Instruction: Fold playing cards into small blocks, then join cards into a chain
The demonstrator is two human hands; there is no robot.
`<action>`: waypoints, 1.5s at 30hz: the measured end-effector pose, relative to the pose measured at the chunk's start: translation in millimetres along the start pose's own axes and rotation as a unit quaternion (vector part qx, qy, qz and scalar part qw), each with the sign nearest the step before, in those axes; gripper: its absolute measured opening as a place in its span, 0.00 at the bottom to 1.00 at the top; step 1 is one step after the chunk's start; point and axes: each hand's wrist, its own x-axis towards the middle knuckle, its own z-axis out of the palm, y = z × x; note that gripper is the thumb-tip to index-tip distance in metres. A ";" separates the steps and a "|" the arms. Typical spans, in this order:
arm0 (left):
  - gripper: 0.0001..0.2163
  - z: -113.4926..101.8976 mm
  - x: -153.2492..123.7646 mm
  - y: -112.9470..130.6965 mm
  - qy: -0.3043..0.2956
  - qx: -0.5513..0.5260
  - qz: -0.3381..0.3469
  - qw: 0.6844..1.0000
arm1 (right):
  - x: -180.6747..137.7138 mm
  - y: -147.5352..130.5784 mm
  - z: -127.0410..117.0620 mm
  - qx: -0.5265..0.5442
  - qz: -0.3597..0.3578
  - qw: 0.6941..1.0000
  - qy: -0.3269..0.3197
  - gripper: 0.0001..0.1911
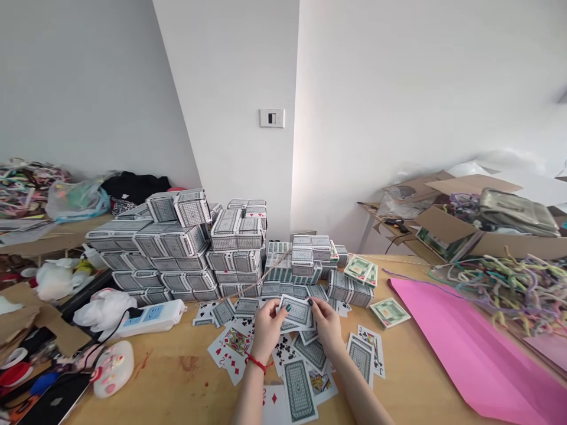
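Between my two hands is a playing card (296, 309) with its patterned back facing up, possibly with more cards behind it. My left hand (271, 324) pinches its left side, thumb on top. On its right edge, my right hand (325, 321) closes with thumb and fingers. Beneath and around my wrists lie loose cards, some face up, such as a jack (238, 340), others face down, like the card (299, 391) near the front. Behind my hands rise bundled stacks of cards (177, 242) in several layers, and lower bundles (305, 254) stand in the middle.
Left of the cards are a white power strip (153, 316) and a white mouse (114, 369). Green boxed decks (390, 313) sit to the right, beside a pink sheet (469, 348). Farther right are tangled fuzzy stems (500, 289) and an open cardboard box (447, 227).
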 end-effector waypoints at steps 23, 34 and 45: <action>0.15 3.4 5.1 -25.2 0.266 0.035 -0.052 0.962 | 25.4 19.9 1.8 -0.008 -0.039 0.999 0.021 0.20; 0.11 11.7 3.8 -22.3 0.255 0.206 0.082 0.941 | 25.1 24.3 -3.8 -0.078 -0.075 0.983 0.150 0.19; 0.14 37.0 -13.4 -3.5 0.051 0.114 0.031 0.992 | 14.5 23.0 0.2 -0.082 -0.115 0.975 0.173 0.17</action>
